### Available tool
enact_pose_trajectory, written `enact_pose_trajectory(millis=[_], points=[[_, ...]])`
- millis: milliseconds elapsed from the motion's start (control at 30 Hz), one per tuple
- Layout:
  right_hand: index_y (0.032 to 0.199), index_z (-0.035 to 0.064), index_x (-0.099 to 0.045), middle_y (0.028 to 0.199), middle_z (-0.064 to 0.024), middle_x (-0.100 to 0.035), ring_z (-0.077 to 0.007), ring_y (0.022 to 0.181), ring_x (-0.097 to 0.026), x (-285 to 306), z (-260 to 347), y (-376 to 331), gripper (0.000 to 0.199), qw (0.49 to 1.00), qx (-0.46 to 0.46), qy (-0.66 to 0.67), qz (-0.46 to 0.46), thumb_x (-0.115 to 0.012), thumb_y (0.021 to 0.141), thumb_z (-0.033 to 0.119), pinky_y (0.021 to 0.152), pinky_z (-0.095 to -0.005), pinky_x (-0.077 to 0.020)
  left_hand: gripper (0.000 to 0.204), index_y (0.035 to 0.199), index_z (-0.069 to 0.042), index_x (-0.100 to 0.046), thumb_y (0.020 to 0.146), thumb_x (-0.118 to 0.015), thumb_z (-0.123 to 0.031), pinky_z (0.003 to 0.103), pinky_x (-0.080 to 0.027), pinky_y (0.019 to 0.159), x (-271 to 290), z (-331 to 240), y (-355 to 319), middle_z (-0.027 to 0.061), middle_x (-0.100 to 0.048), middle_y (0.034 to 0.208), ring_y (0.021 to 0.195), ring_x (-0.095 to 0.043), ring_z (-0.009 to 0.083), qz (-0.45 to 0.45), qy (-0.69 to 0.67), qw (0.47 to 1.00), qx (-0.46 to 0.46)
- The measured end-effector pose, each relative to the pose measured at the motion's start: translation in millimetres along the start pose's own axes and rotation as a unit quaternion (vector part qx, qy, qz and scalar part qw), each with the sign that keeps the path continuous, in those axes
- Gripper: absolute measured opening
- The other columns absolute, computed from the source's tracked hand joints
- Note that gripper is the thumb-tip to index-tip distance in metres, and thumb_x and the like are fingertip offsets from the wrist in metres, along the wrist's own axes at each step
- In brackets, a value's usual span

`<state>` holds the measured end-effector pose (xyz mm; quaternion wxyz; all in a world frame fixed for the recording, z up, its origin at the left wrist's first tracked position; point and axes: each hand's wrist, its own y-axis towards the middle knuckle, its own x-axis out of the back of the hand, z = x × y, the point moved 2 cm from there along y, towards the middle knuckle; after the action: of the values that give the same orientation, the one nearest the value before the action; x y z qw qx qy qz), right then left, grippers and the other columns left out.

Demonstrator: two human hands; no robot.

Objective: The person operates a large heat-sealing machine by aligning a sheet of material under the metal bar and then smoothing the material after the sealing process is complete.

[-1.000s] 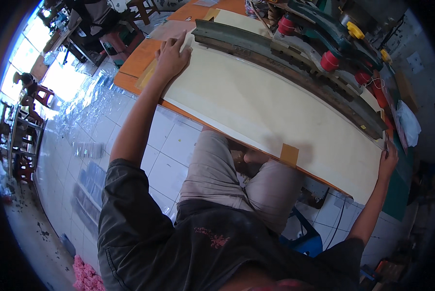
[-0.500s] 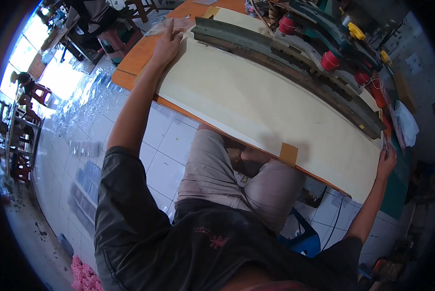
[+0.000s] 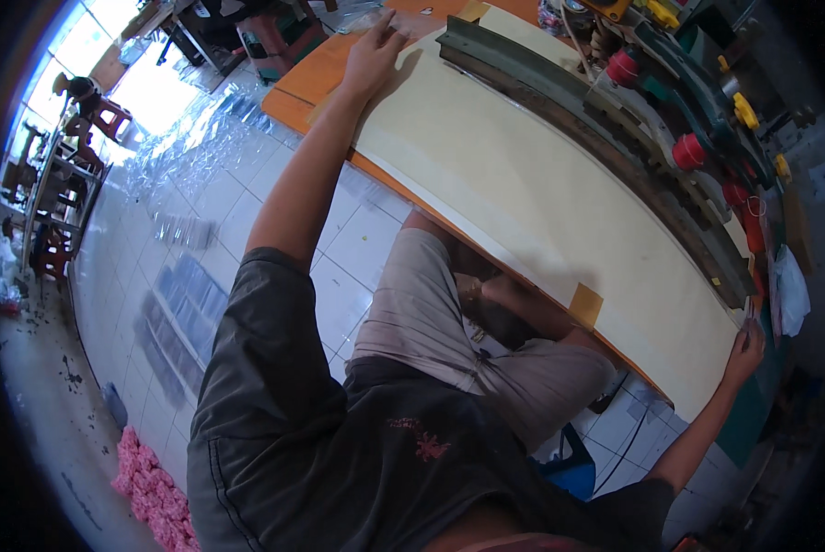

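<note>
A large cream sheet (image 3: 523, 184) covers the table in front of me. On it, toward the far side, lies a long dark metal angle bar (image 3: 605, 138), which looks curved in this view. My left hand (image 3: 375, 60) rests at the sheet's far left edge, fingers stretched out, with nothing visible in its grasp. At the right end, just past the bar's tip, the fingers of my right hand (image 3: 750, 348) are closed by the sheet's edge. A small thin thing seems to be between them, too small to name.
Brown tape (image 3: 585, 304) sits on the sheet's near edge. Beyond the bar stands a green machine (image 3: 707, 101) with red spools (image 3: 688, 152) and yellow knobs. A white plastic bag (image 3: 788, 290) hangs at right. A blue stool (image 3: 564, 469) stands below the table.
The whole view has swung, so the table, bar and both hands appear farther right. Against the sheet, both hands stay at about the same places.
</note>
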<state>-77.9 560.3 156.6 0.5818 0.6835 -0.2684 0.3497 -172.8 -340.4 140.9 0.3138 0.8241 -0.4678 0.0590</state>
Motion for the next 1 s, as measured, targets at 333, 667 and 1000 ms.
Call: enact_pose_trajectory(millis=[333, 667, 1000], points=[[0.123, 0.0021, -0.066, 0.126, -0.0193, -0.066, -0.0367, 0.119, -0.061, 5, 10, 3, 0.033, 0.996, 0.064, -0.055, 0.014, -0.061, 0.09, 0.002, 0.102, -0.0464, -0.0469, 0.049, 0.134, -0.009, -0.063, 0.1, -0.048, -0.041, 0.047, -0.044, 0.106, -12, 14, 3, 0.0238, -0.067, 0.123, 0.116, -0.062, 0.0425, -0.007, 0.219, 0.974, -0.055], [0.113, 0.0069, -0.07, 0.118, -0.0117, -0.069, -0.0319, 0.111, -0.064, 10, 14, 2, 0.026, 0.972, -0.069, -0.223, -0.024, -0.069, 0.087, 0.012, 0.093, -0.0454, -0.0511, 0.048, 0.136, -0.015, -0.061, 0.102, -0.041, -0.043, 0.053, -0.047, 0.1, -18, 18, 5, 0.0278, -0.066, 0.121, 0.112, -0.063, 0.0463, 0.067, 0.325, 0.943, -0.01], [0.13, 0.0124, -0.064, 0.129, -0.0085, -0.066, -0.0277, 0.125, -0.056, 17, 44, 13, 0.037, 0.993, 0.017, -0.112, -0.018, -0.065, 0.093, 0.016, 0.108, -0.045, -0.0375, 0.055, 0.146, -0.017, -0.053, 0.104, -0.037, -0.049, 0.047, -0.043, 0.107, -18, 21, 4, 0.022, -0.059, 0.138, 0.127, -0.055, 0.043, 0.047, 0.288, 0.956, -0.021]])
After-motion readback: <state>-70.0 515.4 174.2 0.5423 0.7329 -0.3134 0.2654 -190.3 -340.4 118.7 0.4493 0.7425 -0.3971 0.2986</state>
